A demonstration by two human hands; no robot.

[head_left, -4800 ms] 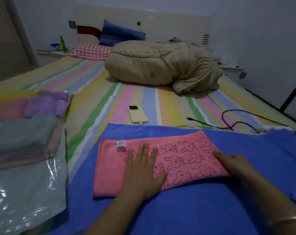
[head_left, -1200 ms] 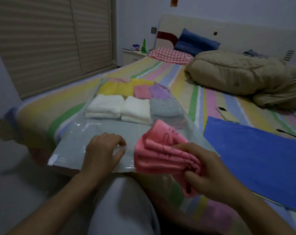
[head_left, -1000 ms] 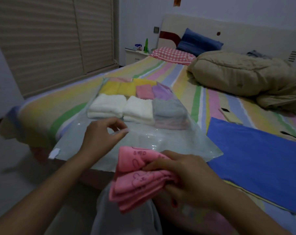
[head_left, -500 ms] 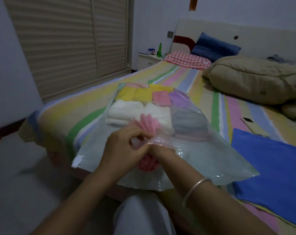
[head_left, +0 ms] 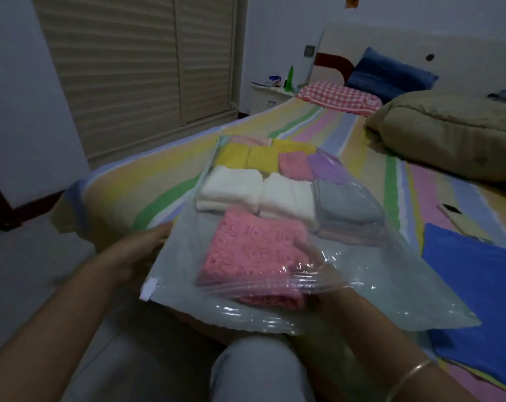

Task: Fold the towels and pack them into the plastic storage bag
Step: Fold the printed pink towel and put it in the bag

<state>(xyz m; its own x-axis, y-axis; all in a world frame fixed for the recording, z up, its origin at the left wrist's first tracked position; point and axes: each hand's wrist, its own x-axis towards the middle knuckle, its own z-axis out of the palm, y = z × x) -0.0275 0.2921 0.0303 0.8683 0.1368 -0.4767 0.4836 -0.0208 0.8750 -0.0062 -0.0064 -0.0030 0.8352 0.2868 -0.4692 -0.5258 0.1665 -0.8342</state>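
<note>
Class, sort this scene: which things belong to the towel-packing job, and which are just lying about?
Job: pink towel, plastic storage bag, packed towels inside it, left hand, right hand, blue cloth (possibly another towel).

Lying about: beige quilt, phone, checked pillow, blue pillow, green bottle.

Thin metal bangle [head_left: 406,378] on right wrist, pale grey trousers [head_left: 260,372].

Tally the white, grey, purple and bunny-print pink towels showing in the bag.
white towels: 2
grey towel: 1
purple towel: 1
bunny-print pink towel: 1
total: 5, all inside the plastic storage bag
</note>
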